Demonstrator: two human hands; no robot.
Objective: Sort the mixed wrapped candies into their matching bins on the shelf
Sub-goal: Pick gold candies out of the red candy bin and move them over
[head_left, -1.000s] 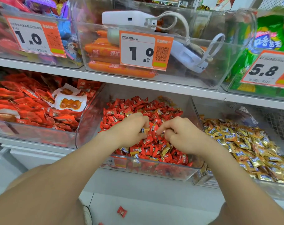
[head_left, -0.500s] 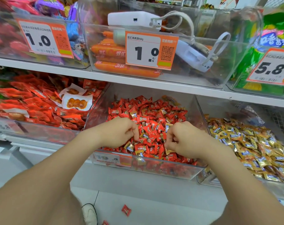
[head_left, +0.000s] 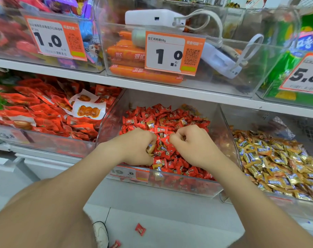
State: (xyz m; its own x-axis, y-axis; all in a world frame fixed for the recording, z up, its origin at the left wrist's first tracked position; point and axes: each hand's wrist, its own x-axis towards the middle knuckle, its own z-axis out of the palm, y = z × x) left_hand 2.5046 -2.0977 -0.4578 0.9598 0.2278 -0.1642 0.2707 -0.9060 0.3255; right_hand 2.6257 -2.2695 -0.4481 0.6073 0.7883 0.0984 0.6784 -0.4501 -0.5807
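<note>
1. Head view: both hands are down in the middle clear bin [head_left: 171,181] on the lower shelf, on top of its heap of red wrapped candies [head_left: 163,113], which has a few gold wrappers mixed in.
2. The left hand [head_left: 134,145] is clenched with its knuckles up. A gold-wrapped candy [head_left: 149,148] peeks out from under its curled fingers, so it is grasping that piece.
3. The right hand [head_left: 193,144] is just beside the left, the two nearly touching over the heap. Its fingers are curled with the tips tucked into the red wrappers, and I cannot tell whether it has hold of anything.
4. The neighbouring bin [head_left: 228,126] on the right holds a heap of gold candies [head_left: 277,158] with blue labels.
5. The left-side bin [head_left: 45,144] is full of red snack packets [head_left: 45,111], with a white-edged packet lying on top.
6. On the upper shelf, a clear bin directly above the hands holds orange sausages [head_left: 145,74], a white power bank [head_left: 152,17] with a looped cable, and an orange price tag [head_left: 171,52] reading 1.0.
7. Further right are green packets [head_left: 293,56] behind a tag [head_left: 305,76] reading 5.8.
8. Between the forearms, a red candy [head_left: 140,229] lies on the white floor near a white shoe [head_left: 100,233].
</note>
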